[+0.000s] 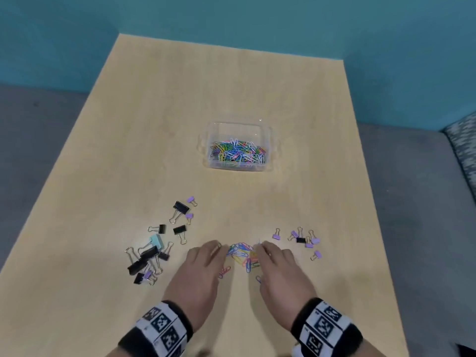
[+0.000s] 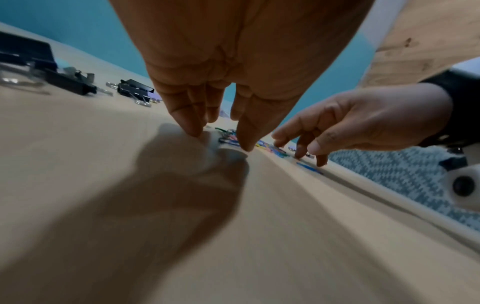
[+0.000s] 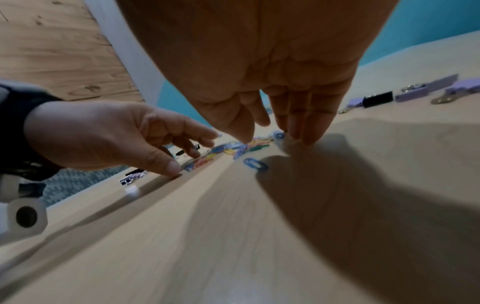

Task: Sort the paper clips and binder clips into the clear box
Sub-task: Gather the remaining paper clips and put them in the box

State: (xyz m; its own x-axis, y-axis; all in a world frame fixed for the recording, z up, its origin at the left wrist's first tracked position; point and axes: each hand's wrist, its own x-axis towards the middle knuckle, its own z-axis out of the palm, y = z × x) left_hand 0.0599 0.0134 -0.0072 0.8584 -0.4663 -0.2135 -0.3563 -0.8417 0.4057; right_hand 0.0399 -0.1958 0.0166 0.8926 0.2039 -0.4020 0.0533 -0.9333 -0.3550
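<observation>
Lower left, scattered binder clips [image 1: 152,249]; lower centre, left hand [image 1: 203,269] and right hand [image 1: 279,270], fingers spread and holding nothing, flanking loose paper clips [image 1: 242,255]; mid-frame, clear box [image 1: 238,146] part-filled with paper clips, bare table [image 1: 309,112] all round; lower right, small purple clips [image 1: 305,239].

Table [image 1: 154,124]: pale wood grain. Wall [image 1: 257,19]: teal. Box [image 1: 266,130]: clear, paper clips [image 1: 238,152] inside mixed blue, pink, yellow, green, white. Loose clip pile [image 1: 242,255]: same mix. Binder clips on the left [image 1: 146,256]: mostly black, some lilac, one mint. Binder clips on the right [image 1: 304,239]: lilac, one black. Wristbands [image 1: 161,328]: black-and-white square markers.
</observation>
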